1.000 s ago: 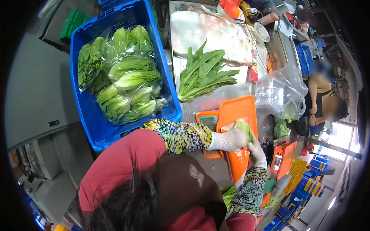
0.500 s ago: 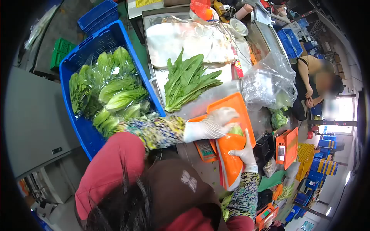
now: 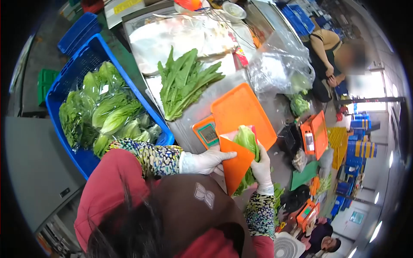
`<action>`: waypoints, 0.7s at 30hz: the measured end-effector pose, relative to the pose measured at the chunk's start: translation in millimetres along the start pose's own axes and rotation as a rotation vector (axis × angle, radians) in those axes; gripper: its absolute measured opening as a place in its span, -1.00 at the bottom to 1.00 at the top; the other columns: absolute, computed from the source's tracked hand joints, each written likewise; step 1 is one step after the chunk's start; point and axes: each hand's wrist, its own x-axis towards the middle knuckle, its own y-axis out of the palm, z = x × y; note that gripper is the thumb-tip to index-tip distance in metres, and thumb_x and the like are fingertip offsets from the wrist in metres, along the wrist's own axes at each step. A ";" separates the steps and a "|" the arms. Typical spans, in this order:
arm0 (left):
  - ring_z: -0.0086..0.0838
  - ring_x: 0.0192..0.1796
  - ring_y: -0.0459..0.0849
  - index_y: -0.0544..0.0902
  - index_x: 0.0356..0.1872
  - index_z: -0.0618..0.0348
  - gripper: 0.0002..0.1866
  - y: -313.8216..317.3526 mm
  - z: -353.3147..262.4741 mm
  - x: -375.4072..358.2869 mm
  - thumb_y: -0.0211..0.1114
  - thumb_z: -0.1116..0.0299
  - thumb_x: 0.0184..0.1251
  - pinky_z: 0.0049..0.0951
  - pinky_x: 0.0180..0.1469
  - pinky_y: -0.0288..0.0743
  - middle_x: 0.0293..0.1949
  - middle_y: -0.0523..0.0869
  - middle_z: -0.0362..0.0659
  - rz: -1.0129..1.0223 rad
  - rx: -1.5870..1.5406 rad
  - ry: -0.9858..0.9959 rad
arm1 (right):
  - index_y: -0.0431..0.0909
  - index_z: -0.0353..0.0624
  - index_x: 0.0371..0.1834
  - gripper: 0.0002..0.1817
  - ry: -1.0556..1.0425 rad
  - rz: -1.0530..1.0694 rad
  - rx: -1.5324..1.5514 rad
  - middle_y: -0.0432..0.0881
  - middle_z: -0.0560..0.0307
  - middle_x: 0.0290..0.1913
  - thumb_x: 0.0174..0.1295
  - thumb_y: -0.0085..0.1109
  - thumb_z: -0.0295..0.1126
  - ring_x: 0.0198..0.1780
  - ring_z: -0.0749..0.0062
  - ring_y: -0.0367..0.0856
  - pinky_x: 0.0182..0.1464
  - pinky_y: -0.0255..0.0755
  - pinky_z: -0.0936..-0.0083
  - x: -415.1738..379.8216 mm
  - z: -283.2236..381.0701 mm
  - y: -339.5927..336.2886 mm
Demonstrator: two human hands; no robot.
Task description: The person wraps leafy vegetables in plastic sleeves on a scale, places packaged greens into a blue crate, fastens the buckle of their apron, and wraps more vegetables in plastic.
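A bendy orange sheet [image 3: 237, 160] is folded around a head of green lettuce [image 3: 246, 139], whose leaves stick out at the top and below. My left hand [image 3: 210, 160], in a white glove, pinches the sheet's left side, thumb on the front. My right hand [image 3: 261, 169], gloved too, is closed around the lettuce on the other side; some of its fingers are hidden. Just beyond the hands lies an orange scale [image 3: 243, 112] with a small display [image 3: 209, 134]. Loose long green leaves [image 3: 183, 84] rest on the metal table to the left of it.
A blue crate [image 3: 109, 47] at the left holds several bagged lettuces [image 3: 105, 109]. Clear plastic bags [image 3: 279, 64] lie at the back right, near another orange scale [image 3: 314, 133] and a black box [image 3: 289, 138]. One person [image 3: 325, 56] sits across; another [image 3: 320, 238] is at lower right.
The orange sheet with the lettuce has come off the scale and toward my body. My left hand has moved from above the lettuce to the sheet's side. The view has shifted.
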 end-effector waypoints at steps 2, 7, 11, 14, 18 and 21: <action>-0.43 -0.07 0.71 0.39 0.17 0.00 -0.58 3.6 -4.5 -0.5 0.25 0.21 0.37 -0.27 -0.30 0.73 0.02 0.63 -0.18 0.007 0.025 0.049 | 0.12 -0.33 0.43 -0.21 -0.057 0.076 0.100 0.40 -0.07 0.29 0.11 0.25 -0.47 0.30 0.36 0.36 0.32 0.23 0.46 -9.6 10.8 -7.8; -0.36 0.05 0.66 0.36 0.23 0.04 -0.61 22.8 -0.7 0.2 0.15 0.34 0.43 -0.26 -0.19 0.73 0.08 0.60 -0.17 -0.008 -0.046 0.038 | -0.22 -0.40 0.48 0.49 -0.202 0.122 -0.635 0.12 -0.31 0.42 -0.51 0.64 -0.10 0.36 -0.24 0.23 0.36 0.18 0.10 -26.9 51.0 1.9; -0.37 0.05 0.65 0.36 0.25 0.00 -0.58 35.8 13.1 -2.4 0.17 0.29 0.41 -0.32 -0.20 0.70 0.08 0.60 -0.17 0.033 -0.155 -0.059 | -0.18 -0.41 0.47 0.47 -0.126 0.101 -0.631 0.25 -0.30 0.33 -0.55 0.65 -0.14 0.29 -0.15 0.35 0.27 0.30 0.14 -38.3 49.0 4.4; -0.42 -0.03 0.67 0.38 0.24 0.03 -0.57 44.0 13.2 -22.1 0.19 0.28 0.38 -0.39 -0.23 0.69 0.04 0.62 -0.20 0.074 0.108 -0.144 | -0.07 -0.36 0.46 0.35 -0.050 0.150 -0.309 0.38 -0.18 0.29 -0.52 0.61 -0.33 0.30 0.18 0.41 0.32 0.30 0.25 -49.4 37.7 -11.6; -0.48 -0.16 0.64 0.59 -0.02 0.23 -0.71 20.7 -52.2 -56.1 0.18 0.26 0.38 -0.44 -0.09 0.60 -0.15 0.67 -0.10 0.416 0.873 -0.150 | 0.05 -0.28 0.44 0.21 0.105 0.226 0.605 0.46 -0.03 0.24 -0.47 0.49 -0.58 0.25 0.23 0.45 0.33 0.29 0.30 -90.9 35.0 -8.5; -0.20 -0.18 0.66 0.63 -0.05 0.21 -0.70 -50.6 -135.3 -55.3 0.19 0.30 0.25 -0.23 -0.09 0.53 -0.18 0.68 0.08 -0.140 1.391 0.629 | -0.11 -0.26 0.52 0.37 0.139 0.102 0.598 0.40 -0.01 0.28 -0.53 0.54 -0.54 0.26 0.23 0.44 0.32 0.30 0.32 -116.9 17.6 9.6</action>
